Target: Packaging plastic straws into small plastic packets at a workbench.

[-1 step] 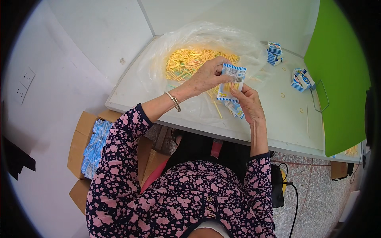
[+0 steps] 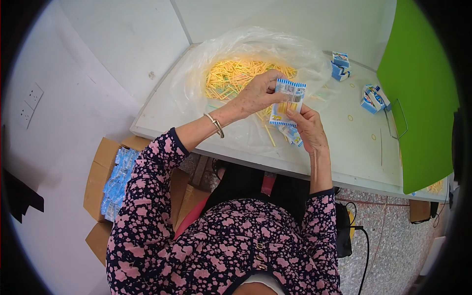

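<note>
The small blue-and-white striped plastic packet (image 2: 287, 102), showing yellow sticks through its clear middle, was held above the white table (image 2: 354, 147), before the clear bag of yellow sticks (image 2: 236, 76). It was probably light, limp and slippery, best gripped at its edges. The left hand (image 2: 255, 93) pinched its top; the right hand (image 2: 307, 125) pinched its lower edge.

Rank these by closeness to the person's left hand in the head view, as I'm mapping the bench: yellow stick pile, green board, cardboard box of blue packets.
From the left hand:
1. Yellow stick pile, just beyond it in the clear bag.
2. Cardboard box of blue packets, on the floor, lower left.
3. Green board, far right.
</note>
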Tool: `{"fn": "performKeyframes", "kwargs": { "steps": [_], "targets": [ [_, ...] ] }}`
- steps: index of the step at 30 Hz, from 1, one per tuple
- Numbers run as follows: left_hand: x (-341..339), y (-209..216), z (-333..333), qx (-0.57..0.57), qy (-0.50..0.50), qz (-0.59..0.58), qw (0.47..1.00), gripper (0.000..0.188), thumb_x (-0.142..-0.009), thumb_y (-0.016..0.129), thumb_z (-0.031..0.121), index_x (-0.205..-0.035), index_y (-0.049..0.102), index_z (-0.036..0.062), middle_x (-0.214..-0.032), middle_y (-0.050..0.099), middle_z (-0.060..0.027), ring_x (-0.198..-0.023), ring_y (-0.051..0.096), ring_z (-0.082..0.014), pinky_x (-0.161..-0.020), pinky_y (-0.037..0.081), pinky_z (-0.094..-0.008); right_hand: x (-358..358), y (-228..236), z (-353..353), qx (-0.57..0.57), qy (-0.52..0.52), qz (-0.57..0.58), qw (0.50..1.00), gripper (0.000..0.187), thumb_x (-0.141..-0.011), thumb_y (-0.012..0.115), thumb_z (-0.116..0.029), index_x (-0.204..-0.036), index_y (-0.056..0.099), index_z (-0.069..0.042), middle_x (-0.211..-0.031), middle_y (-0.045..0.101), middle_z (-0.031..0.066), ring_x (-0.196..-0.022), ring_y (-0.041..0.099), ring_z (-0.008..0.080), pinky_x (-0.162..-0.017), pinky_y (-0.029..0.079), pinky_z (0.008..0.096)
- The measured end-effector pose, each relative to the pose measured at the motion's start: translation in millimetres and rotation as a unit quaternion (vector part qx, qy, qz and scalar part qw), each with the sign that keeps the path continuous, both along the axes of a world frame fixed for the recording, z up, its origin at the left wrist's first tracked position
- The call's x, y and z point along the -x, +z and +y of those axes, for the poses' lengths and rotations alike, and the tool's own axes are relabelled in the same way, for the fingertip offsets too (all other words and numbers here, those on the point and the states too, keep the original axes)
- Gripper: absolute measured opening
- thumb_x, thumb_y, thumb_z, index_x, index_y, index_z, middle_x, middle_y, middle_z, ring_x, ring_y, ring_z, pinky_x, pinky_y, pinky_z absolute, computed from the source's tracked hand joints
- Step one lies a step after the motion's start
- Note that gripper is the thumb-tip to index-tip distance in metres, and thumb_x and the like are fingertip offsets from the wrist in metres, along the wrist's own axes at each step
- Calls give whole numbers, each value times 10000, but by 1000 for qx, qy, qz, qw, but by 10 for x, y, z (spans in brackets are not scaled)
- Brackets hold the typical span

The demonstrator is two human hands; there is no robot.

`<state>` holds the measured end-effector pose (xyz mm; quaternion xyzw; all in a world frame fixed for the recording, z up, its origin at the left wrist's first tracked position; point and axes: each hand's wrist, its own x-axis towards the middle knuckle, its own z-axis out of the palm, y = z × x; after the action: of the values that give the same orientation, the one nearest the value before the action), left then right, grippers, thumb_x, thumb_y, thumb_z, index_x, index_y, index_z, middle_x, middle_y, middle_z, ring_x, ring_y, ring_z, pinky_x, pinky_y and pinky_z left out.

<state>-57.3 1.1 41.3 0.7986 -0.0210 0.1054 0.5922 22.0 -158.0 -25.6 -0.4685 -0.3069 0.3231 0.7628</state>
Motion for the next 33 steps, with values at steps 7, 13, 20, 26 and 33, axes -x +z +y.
{"fn": "performKeyframes", "kwargs": {
  "steps": [7, 13, 20, 26, 33],
  "targets": [
    [-30, 71, -75, -43, -24, -4, 999, 365, -786, 638, 103, -1107, 484, 21, -1007, 607, -93, -931, 562, -120, -813, 458, -261, -44, -54, -22, 83, 35, -53, 995, 232, -798, 665, -137, -951, 630, 33, -849, 654, 60, -737, 593, 85, -682, 457, 212],
    [-43, 35, -130, -125, -19, -57, 990, 315, -772, 645, 119, -1052, 527, 35, -966, 604, -81, -916, 554, -109, -801, 457, -246, 73, 4, -19, 69, 43, -27, 996, 177, -784, 683, -154, -852, 653, 7, -789, 644, 21, -685, 559, 51, -619, 425, 183],
    [-10, 25, 103, 93, 8, -40, 995, 233, -828, 598, 113, -1041, 540, 39, -889, 623, -50, -794, 583, -112, -744, 469, -248, -246, -10, -249, 61, -65, -57, 994, 192, -826, 636, -190, -886, 653, -8, -753, 634, -3, -590, 497, 19, -518, 352, 170],
    [66, -300, 472, -110, 9, 22, 994, 141, -846, 587, 147, -925, 618, 35, -842, 643, -53, -778, 609, -137, -736, 486, -266, -232, 12, -341, 78, -105, -48, 990, 221, -827, 634, -195, -941, 648, -6, -776, 652, 26, -636, 546, 45, -579, 402, 177],
    [272, -589, -17, -573, -155, -153, 790, 150, -760, 563, 99, -892, 580, 31, -868, 575, -74, -858, 536, -226, -737, 426, -335, -578, -141, -591, 184, -139, -111, 967, 259, -835, 619, -203, -973, 629, 17, -793, 654, 23, -680, 561, 33, -624, 424, 192]
  ]
}}
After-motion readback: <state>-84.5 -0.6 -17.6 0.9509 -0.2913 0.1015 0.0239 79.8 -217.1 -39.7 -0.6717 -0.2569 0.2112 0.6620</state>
